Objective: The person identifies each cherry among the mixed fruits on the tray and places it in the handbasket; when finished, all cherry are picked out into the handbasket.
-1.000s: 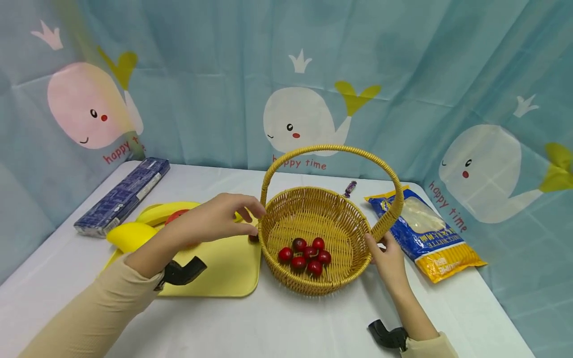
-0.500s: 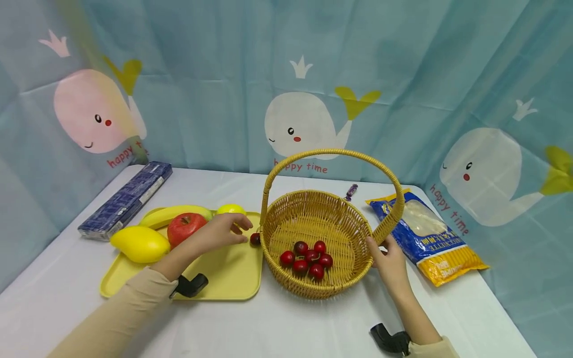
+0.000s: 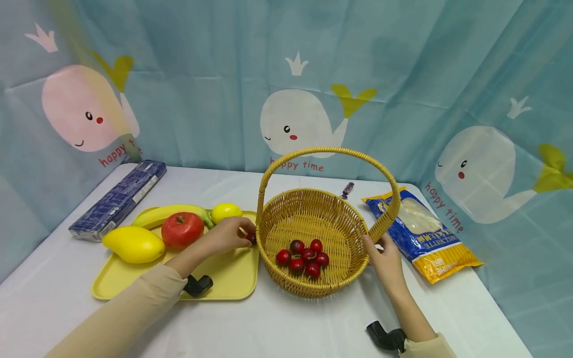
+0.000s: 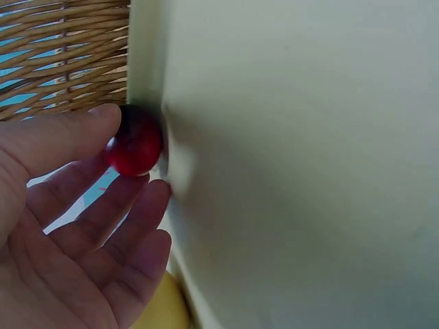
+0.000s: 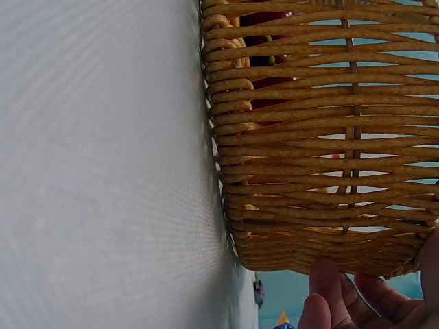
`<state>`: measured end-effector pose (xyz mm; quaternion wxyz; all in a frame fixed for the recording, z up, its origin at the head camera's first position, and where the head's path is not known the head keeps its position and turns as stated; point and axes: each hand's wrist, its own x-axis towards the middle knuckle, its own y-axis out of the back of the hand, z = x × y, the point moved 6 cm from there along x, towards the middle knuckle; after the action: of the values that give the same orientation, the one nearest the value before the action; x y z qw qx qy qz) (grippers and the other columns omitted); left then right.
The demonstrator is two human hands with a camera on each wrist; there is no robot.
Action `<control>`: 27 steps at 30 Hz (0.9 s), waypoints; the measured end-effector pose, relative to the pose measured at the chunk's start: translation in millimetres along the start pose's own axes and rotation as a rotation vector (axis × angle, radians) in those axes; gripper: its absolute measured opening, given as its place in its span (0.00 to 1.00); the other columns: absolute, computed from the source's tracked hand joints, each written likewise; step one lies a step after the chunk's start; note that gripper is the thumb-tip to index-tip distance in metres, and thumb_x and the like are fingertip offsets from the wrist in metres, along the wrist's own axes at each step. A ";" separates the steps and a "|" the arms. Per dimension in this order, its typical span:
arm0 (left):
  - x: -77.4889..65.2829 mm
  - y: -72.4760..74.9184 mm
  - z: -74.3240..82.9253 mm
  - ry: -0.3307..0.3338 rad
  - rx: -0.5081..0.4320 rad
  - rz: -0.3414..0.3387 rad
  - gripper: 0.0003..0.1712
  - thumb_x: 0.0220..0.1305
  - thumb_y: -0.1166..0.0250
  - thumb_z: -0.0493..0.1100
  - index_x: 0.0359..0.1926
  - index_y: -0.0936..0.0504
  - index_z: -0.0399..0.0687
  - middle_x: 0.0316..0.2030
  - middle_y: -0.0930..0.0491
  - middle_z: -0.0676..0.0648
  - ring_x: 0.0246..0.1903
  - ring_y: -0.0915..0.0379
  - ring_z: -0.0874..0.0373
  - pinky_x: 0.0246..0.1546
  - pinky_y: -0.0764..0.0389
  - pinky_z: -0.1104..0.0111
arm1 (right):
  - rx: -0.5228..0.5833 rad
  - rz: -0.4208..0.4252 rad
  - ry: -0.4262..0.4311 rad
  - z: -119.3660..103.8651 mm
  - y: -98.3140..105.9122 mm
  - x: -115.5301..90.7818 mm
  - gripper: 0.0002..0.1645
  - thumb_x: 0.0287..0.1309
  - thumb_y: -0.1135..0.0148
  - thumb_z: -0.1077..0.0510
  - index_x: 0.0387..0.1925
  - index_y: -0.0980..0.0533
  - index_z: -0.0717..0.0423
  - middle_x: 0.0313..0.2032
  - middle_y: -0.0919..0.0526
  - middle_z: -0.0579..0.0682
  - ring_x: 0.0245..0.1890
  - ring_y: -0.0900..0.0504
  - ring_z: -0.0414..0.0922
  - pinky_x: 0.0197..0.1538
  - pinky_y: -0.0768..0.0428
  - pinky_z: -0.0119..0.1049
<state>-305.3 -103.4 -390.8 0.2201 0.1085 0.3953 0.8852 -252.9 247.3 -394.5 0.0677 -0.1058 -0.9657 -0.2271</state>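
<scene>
At the tray's right edge, my left hand (image 3: 229,233) pinches a dark red cherry (image 4: 137,145) between thumb and index finger. The other fingers are spread below it in the left wrist view. Just right of that hand stands a woven wicker basket (image 3: 309,199) with a tall arched handle. Several cherries (image 3: 307,254) lie together on its floor. My right hand (image 3: 386,261) grips the basket's right side at the foot of the handle; its fingertips (image 5: 326,277) press against the woven wall in the right wrist view.
The yellow tray (image 3: 224,286) holds a red apple (image 3: 182,230), a banana (image 3: 167,215), a lemon (image 3: 227,212) and a larger yellow fruit (image 3: 134,244). Behind lie a blue box (image 3: 118,201) and a purple wrapped candy (image 3: 347,190). A blue-and-orange food bag (image 3: 423,233) lies right.
My left hand has drawn back left from the basket rim, then lowered to the cherry on the tray and closed finger and thumb on it. The right hand stays on the basket.
</scene>
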 end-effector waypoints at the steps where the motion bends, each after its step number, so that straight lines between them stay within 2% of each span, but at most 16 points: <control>1: 0.8 -1.0 -0.5 0.009 0.002 -0.003 0.14 0.49 0.32 0.32 0.40 0.20 0.40 0.34 0.19 0.48 0.35 0.24 0.56 0.37 0.23 0.66 | 0.000 0.000 -0.002 0.5 0.0 0.1 0.21 0.64 0.47 0.50 0.49 0.31 0.61 0.44 0.26 0.60 0.31 0.24 0.38 0.26 0.22 0.31; 8: 2.9 -5.0 -3.0 0.049 0.026 -0.020 0.14 0.49 0.31 0.33 0.40 0.20 0.41 0.32 0.21 0.49 0.31 0.28 0.58 0.30 0.25 0.69 | 0.008 0.003 -0.013 4.9 0.1 2.9 0.20 0.64 0.46 0.51 0.49 0.31 0.62 0.44 0.25 0.60 0.31 0.24 0.39 0.26 0.21 0.33; 14: 0.3 -4.6 -1.6 0.048 0.025 -0.013 0.15 0.49 0.30 0.35 0.41 0.20 0.41 0.33 0.21 0.48 0.32 0.27 0.57 0.34 0.25 0.66 | 0.004 -0.005 -0.045 -5.5 1.6 -1.7 0.18 0.64 0.47 0.54 0.48 0.31 0.63 0.43 0.26 0.60 0.31 0.25 0.39 0.26 0.21 0.32; 20: -12.0 11.7 0.4 0.037 0.003 0.046 0.16 0.51 0.31 0.37 0.43 0.20 0.40 0.37 0.20 0.47 0.35 0.26 0.55 0.39 0.24 0.62 | 0.012 -0.002 -0.003 -30.5 2.6 -11.5 0.17 0.64 0.48 0.58 0.47 0.32 0.69 0.40 0.26 0.64 0.30 0.24 0.43 0.25 0.21 0.34; 27: -30.8 37.7 5.1 0.026 0.008 0.112 0.19 0.53 0.32 0.38 0.47 0.21 0.39 0.40 0.20 0.43 0.35 0.24 0.54 0.38 0.24 0.62 | -0.009 0.009 -0.018 -30.5 2.4 -9.0 0.18 0.64 0.48 0.57 0.48 0.32 0.67 0.41 0.26 0.63 0.32 0.25 0.43 0.27 0.21 0.33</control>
<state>-287.7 -137.0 -359.8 0.1648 0.1199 0.3948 0.8959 -241.0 234.0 -368.0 0.0597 -0.1126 -0.9647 -0.2303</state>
